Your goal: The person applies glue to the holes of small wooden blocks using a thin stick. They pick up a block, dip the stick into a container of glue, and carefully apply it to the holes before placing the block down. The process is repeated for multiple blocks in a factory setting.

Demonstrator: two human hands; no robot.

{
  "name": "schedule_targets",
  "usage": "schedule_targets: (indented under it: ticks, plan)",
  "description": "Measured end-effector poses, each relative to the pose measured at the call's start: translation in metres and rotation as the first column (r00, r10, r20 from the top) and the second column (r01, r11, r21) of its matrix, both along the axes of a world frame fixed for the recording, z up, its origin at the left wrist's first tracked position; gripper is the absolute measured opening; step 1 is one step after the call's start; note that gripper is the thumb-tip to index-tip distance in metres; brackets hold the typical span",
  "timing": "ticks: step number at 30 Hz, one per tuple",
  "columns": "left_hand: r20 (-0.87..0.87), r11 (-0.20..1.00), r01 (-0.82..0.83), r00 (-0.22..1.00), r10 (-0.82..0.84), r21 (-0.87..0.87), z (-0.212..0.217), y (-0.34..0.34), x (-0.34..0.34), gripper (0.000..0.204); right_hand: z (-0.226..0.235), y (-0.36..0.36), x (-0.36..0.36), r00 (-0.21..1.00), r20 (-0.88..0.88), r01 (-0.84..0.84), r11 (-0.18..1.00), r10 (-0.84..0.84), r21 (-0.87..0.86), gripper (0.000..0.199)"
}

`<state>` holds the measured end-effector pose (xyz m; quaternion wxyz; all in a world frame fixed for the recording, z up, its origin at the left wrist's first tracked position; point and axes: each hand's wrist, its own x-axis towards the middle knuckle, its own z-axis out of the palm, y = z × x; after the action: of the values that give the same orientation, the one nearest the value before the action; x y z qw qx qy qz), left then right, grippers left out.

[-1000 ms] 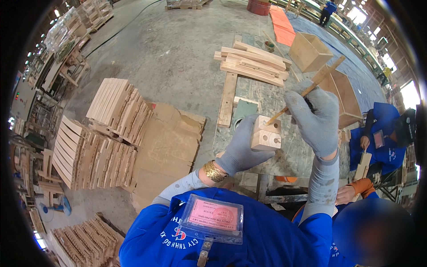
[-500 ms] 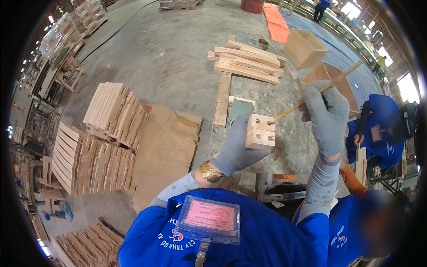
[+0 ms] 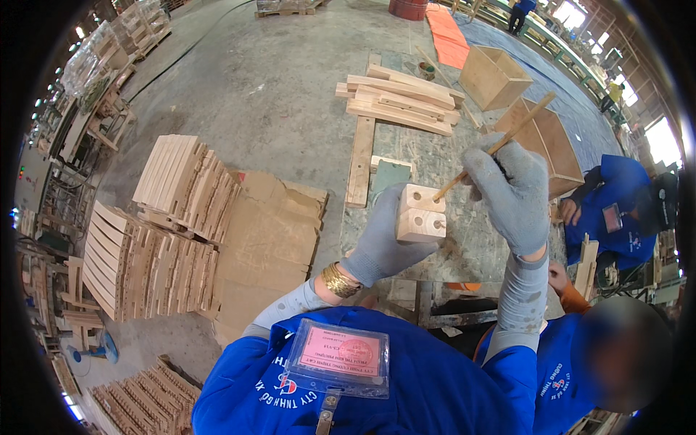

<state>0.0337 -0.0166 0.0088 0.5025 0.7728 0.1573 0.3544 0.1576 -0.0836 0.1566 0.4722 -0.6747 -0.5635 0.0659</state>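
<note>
Closer to our left hand than half a second ago, our right hand [image 3: 507,192] pinches a thin wooden stick [image 3: 533,114], its tip at a hole in the upper of two drilled wooden pieces [image 3: 429,209]. Our left hand [image 3: 386,235] wraps around both, holding them together. Beyond our hands, wooden slats [image 3: 402,105] lie piled; cardboard [image 3: 268,232] spreads left of them.
</note>
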Motion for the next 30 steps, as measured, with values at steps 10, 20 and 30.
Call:
schedule_targets:
  ticks: [10,20,30]
  plan:
    - [-0.008,0.998,-0.052,0.999,0.052,0.027,0.005,0.000,-0.003,0.072,0.009,-0.015,-0.010,0.961,-0.259,0.126,0.986,-0.094,0.111,0.018]
    - [0.033,0.996,-0.071,0.997,0.069,0.047,0.001,0.003,-0.004,0.071,0.013,-0.013,-0.016,0.989,-0.118,0.086,0.996,-0.084,0.015,0.019]
    - [0.142,0.910,-0.007,0.987,0.073,-0.415,0.003,0.025,-0.036,0.073,-0.235,0.023,0.039,0.978,0.002,0.204,0.960,-0.207,-0.192,0.034]
